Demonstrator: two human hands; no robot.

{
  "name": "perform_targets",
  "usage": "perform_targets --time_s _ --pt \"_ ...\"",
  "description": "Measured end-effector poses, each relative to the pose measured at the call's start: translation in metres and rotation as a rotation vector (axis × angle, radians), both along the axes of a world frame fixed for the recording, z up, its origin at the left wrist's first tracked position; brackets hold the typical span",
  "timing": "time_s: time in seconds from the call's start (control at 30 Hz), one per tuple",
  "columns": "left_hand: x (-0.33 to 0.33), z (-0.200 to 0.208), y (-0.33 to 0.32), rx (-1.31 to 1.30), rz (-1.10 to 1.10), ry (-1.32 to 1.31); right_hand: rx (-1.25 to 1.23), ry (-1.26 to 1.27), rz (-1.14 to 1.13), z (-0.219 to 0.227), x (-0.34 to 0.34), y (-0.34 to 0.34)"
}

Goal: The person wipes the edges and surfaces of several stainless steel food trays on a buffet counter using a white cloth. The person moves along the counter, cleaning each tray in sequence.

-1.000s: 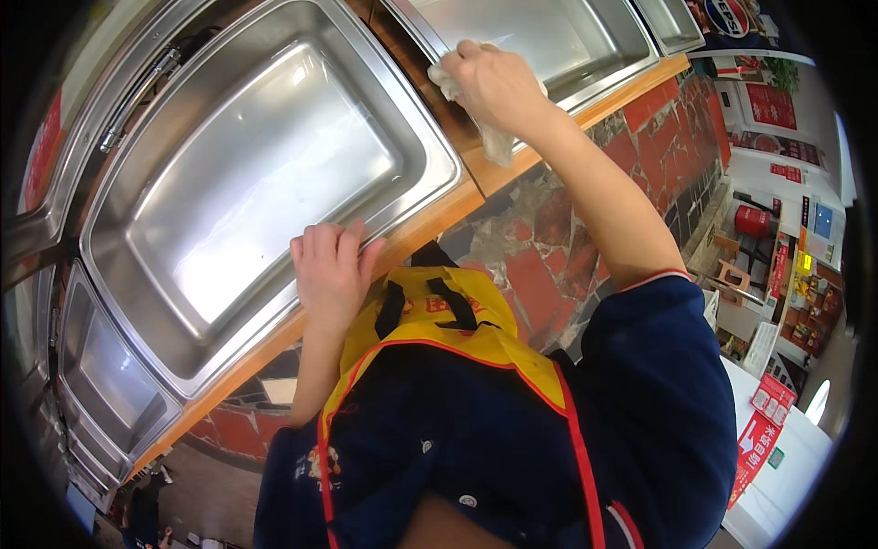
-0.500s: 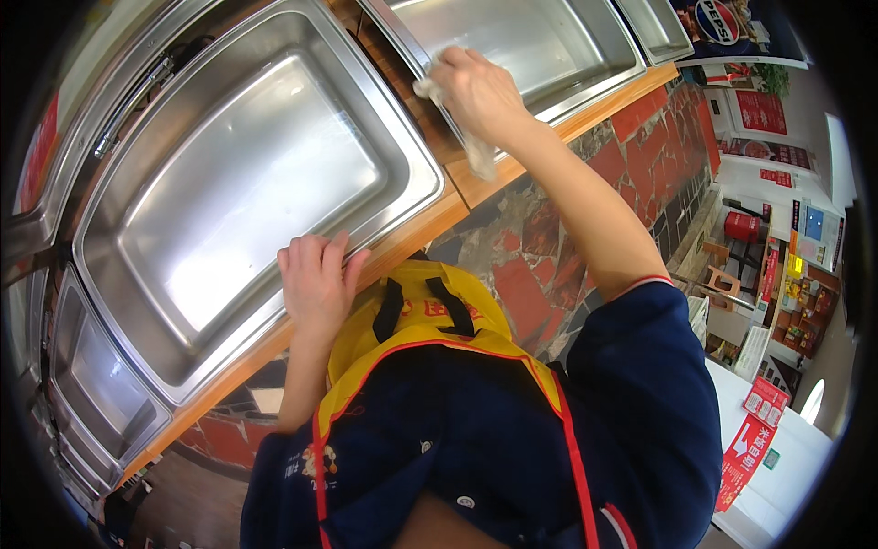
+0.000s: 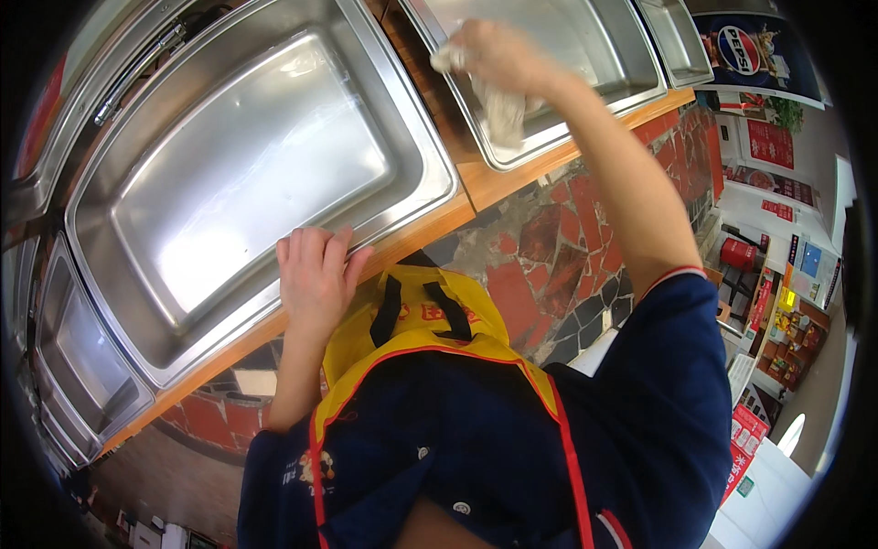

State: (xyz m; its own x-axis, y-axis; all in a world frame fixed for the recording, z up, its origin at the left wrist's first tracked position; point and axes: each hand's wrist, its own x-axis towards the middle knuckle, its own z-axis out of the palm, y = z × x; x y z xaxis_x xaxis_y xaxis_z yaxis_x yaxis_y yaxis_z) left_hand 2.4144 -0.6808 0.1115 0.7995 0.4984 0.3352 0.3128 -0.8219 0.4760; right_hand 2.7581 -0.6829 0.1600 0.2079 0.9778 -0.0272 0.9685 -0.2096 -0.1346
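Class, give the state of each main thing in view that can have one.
Large rectangular stainless-steel left pan: uncovered, bottom shiny.
Rectangular stainless-steel right pan: uncovered, partly hidden.
Off-white cloth: bunched above, hanging loose below.
Bare right hand: closed on the cloth.
Bare left hand: resting on the left pan's near rim.
Yellow apron with red trim: worn.

The person's left hand (image 3: pixel 315 273) rests back-up along the near edge of the counter (image 3: pixel 434 224), fingers side by side and slightly bent, thumb spread off to the right, the bare left forearm (image 3: pixel 304 371) rising steeply below it. Over on the right, the bare right forearm (image 3: pixel 631 178) stretches past that edge, slanting inward; the right hand (image 3: pixel 497 55), slightly blurred, has its fingers curled in a grip.
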Motion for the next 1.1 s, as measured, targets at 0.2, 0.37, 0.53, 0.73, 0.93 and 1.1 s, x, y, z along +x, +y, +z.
perform_targets --time_s 0.2,0.37,0.53,0.73,0.93,1.1 --pt "-0.001 -0.001 0.001 0.030 -0.011 -0.011 -0.077 0.369 -0.197 0.029 -0.006 0.069" --pt "-0.002 -0.001 0.000 0.029 0.003 0.002 -0.035 0.142 -0.127 0.007 -0.026 0.018" --pt "-0.001 -0.003 -0.001 0.012 0.010 0.002 -0.036 0.102 -0.077 0.021 -0.061 -0.068" --pt "0.002 -0.001 0.000 0.000 -0.012 -0.014 0.105 0.078 -0.117 0.009 -0.058 -0.049" --pt "0.000 0.000 0.002 0.001 -0.011 -0.014 0.091 0.132 -0.201 0.012 -0.034 0.018" --pt "-0.001 0.001 -0.001 -0.013 0.006 -0.008 -0.053 0.278 -0.353 0.023 -0.052 -0.044"
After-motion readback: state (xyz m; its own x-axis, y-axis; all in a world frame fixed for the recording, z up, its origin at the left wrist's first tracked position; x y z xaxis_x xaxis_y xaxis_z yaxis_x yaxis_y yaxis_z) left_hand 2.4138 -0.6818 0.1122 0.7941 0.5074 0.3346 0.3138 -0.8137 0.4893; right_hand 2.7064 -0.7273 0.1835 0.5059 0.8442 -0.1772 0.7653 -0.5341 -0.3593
